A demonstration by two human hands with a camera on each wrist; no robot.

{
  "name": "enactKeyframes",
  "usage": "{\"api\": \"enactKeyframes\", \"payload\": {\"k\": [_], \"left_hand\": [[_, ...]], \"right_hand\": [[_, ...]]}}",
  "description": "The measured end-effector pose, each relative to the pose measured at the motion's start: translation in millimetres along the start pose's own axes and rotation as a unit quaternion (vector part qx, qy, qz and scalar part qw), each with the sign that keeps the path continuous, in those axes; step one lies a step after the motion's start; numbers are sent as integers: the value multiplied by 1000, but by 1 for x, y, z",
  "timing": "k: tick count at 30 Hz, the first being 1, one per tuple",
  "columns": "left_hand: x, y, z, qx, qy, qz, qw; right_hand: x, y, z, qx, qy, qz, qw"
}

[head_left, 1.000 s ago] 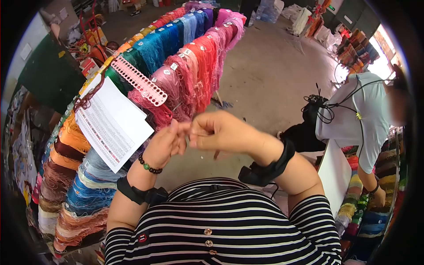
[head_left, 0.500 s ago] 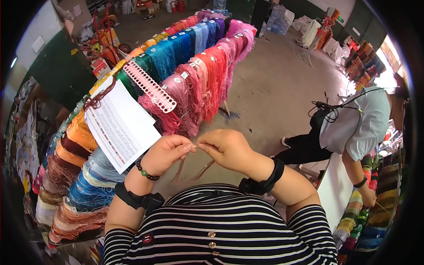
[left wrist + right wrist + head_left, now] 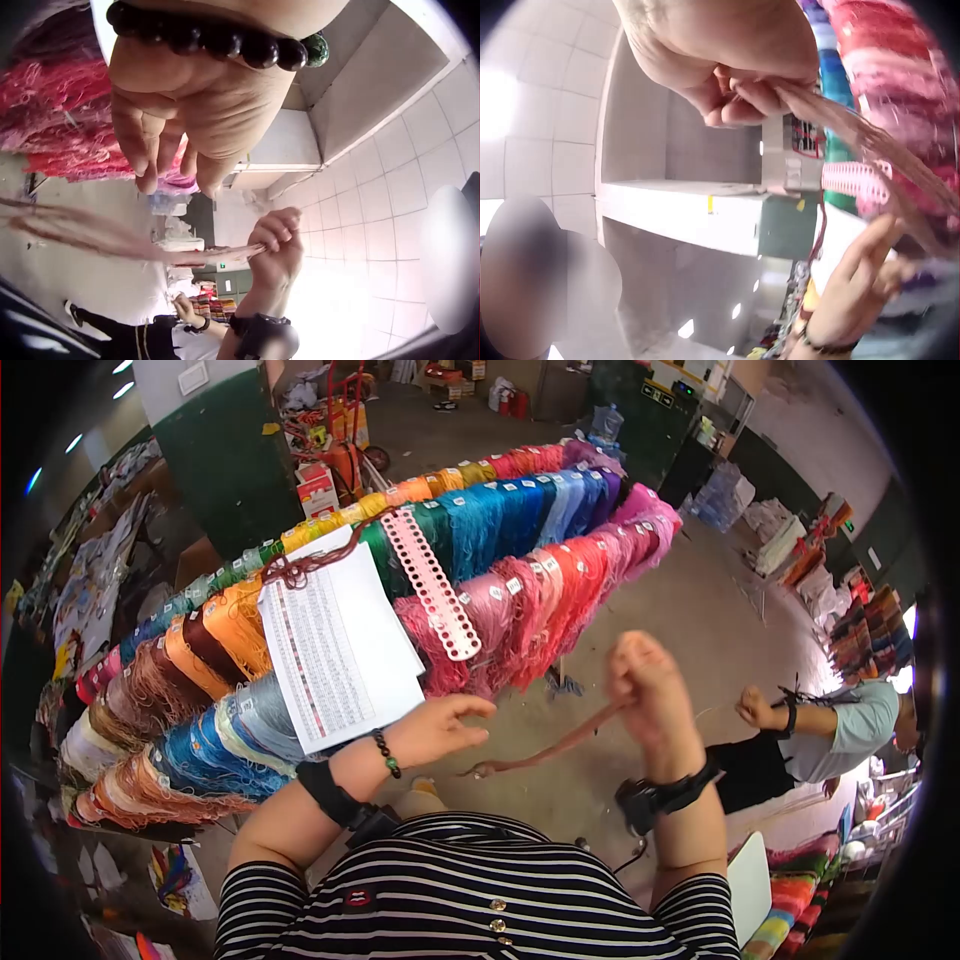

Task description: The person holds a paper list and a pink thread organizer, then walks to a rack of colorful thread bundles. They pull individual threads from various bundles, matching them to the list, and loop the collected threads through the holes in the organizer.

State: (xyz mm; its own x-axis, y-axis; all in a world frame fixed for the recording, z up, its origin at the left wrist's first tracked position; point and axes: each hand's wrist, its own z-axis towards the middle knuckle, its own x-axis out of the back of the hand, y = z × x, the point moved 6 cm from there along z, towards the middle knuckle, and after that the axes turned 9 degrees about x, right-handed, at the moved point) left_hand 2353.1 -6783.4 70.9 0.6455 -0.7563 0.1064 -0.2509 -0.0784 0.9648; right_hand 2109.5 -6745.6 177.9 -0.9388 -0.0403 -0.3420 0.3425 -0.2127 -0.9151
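Thread [image 3: 565,744] trails from right hand [image 3: 652,695] – fingers curled round it – left hand's [image 3: 437,731] fingers loosely open

Thread bundle [image 3: 575,736]: dusty pink-brown, slender. One end is gripped in right hand [image 3: 650,692]; rest stretches through air, slanting down and leftward from that hand, parting into looser strands farther out.
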Motion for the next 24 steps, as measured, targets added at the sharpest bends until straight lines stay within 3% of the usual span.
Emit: {"api": "enactKeyframes", "payload": {"k": [1,2,3,5,8,10,11,14,16,17,20,24], "left_hand": [[18,6,1,27,15,11,999],[41,6,2,50,31,-23,998],[65,9,2,61,56,-57,995],[116,21,0,66,137,-52,987],[177,25,11,48,222,-129,965],[204,28,29,30,236,-175,956],[214,30,39,27,246,-195,949],[244,26,69,9,280,-247,928],[259,27,80,-1,311,-281,908],[266,27,85,0,326,-295,898],[275,30,90,32,344,-309,886],[285,30,101,71,341,-317,882]], "right_hand": [[23,-16,17,43,28,-78,996],[50,-40,32,105,109,-218,964],[74,-68,45,164,188,-350,903],[97,-121,72,330,243,-507,758],[57,-149,117,400,261,-485,732],[20,-132,155,381,193,-494,758],[14,-111,181,354,152,-464,798],[-46,-31,232,255,31,-455,853],[-76,19,260,198,-31,-451,870],[-92,41,270,222,-64,-430,873],[-127,110,306,165,-164,-366,901],[-140,183,345,79,-206,-343,913]]}}
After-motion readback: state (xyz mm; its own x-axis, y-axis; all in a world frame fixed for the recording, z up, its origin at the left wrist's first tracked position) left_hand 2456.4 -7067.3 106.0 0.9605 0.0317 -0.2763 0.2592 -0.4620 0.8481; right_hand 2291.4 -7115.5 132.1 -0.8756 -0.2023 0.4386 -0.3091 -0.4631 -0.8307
